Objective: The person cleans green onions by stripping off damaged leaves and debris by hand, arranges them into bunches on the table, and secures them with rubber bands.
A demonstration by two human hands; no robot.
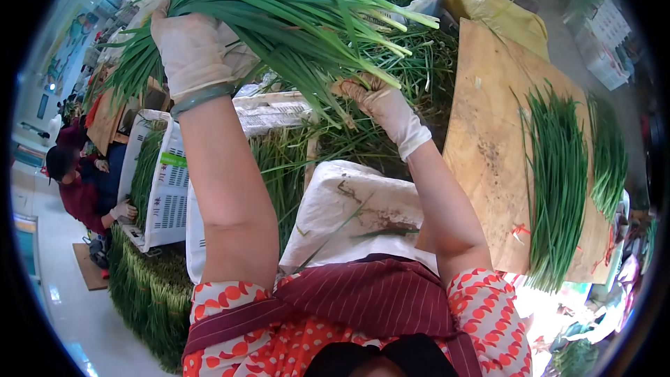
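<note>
My left hand (190,52), in a whitish glove, is wrapped around a bunch of garlic chives (272,10) held up at the top of the view. The long green leaves hang to the left, and the pale stem ends point right. Just below those ends is my right hand (384,106), also gloved, with its fingers pinched together among some chive strands. What exactly sits between its fingertips is partly hidden. Under both hands lie loose chives (426,63) in a heap.
On my right, a wooden board (481,160) carries chive bundles (556,188). A white padded seat or cover (356,195) lies before me. At left stands a white crate (164,174) above stacked chives (150,293), with another person (87,188) beside it. A yellow sack (495,14) is behind.
</note>
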